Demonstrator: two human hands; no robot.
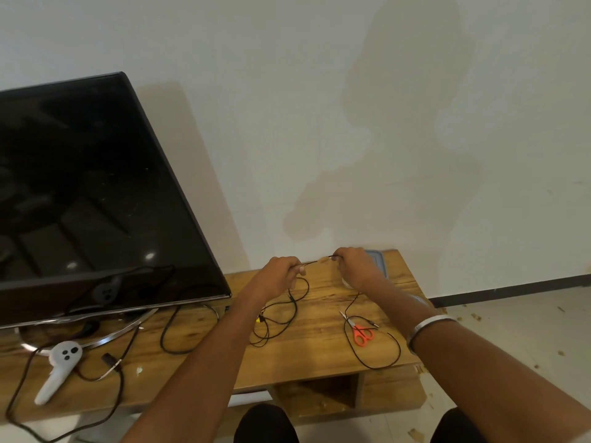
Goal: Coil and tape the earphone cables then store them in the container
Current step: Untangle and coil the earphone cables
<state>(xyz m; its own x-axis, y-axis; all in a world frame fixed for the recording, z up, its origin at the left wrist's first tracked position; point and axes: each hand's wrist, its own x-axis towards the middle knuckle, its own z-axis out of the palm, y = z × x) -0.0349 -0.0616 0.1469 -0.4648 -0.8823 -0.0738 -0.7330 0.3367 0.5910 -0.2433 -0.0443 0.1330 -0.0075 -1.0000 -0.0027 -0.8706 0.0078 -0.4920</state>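
Cable (pixel 316 261) runs taut, its long axis left to right, between both raised hands above the wooden bench (pixel 323 350). The left hand (pixel 281 274) pinches one end with curled fingers, slack loops dangling below onto the wood. The right hand (pixel 355 266) pinches the other end, with what looks like a tape piece there. The container (pixel 380 260) sits just behind the right hand, nearer it.

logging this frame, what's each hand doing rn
left hand: pinching the black earphone cable
right hand: pinching the same cable, stretched between both hands
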